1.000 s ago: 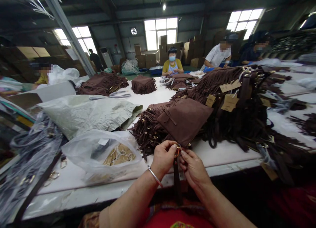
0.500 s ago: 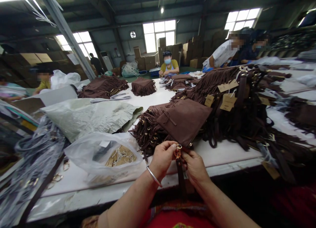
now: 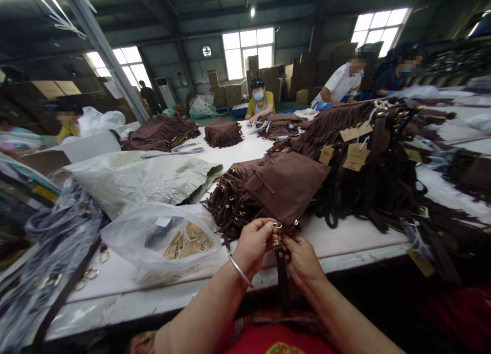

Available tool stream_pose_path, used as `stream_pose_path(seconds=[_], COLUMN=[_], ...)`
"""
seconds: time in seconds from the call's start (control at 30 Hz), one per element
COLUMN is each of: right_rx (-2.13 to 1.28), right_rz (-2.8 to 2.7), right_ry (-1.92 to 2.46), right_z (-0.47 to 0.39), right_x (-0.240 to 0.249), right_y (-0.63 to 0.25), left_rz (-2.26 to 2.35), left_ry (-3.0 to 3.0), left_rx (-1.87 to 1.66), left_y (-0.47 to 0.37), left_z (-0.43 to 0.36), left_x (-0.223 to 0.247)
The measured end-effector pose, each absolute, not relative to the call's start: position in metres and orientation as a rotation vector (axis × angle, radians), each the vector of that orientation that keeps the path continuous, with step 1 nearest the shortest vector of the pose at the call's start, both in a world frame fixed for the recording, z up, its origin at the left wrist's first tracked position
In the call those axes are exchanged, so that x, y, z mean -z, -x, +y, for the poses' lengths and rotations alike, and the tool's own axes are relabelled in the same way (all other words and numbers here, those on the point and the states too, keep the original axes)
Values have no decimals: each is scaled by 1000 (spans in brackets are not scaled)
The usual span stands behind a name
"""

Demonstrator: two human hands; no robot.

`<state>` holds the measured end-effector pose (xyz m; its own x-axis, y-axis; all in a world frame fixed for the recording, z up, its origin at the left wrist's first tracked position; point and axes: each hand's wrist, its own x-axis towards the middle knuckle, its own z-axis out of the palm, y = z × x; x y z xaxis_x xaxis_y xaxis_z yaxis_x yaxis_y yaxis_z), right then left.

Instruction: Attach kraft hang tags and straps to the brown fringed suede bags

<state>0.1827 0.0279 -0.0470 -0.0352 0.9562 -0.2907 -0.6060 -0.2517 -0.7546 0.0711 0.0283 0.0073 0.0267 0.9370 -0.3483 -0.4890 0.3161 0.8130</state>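
Note:
A dark brown bag lies on a pile of fringed bags in front of me, its lower corner pointing my way. At that corner my left hand is closed, thumb and fingers pinching the bag's gold ring. My right hand grips the end of a dark brown strap just below. Between my fingertips the strap's gold clasp meets the ring; whether it is hooked through I cannot tell. The strap hangs down over the table edge, and some right fingertips are hidden behind it.
A clear plastic bag of tan tags stands left, near wrapped straps and loose gold rings. Crumpled pale sheeting lies behind. To the right rises a tall heap of tagged fringed bags. Several people work across the table.
The gold clasp has turned slightly between my fingers, while both hands stay at the bag's corner. Across the table, the person in white has straightened a little.

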Motion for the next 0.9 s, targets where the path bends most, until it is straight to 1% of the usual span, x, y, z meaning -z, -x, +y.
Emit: stream_pose_path(seconds=[0.33, 0.7, 0.9], right_rx=[-1614, -1592, -1577], right_rz=[-467, -484, -489], right_ry=[918, 962, 974], right_z=[25, 21, 21], right_x=[42, 32, 34], right_y=[-188, -181, -181], left_rz=[911, 990, 946], left_ry=[-471, -495, -519], left_rx=[-1146, -1155, -1141], left_y=[-71, -73, -71], left_z=[32, 26, 25], left_x=[-6, -4, -4])
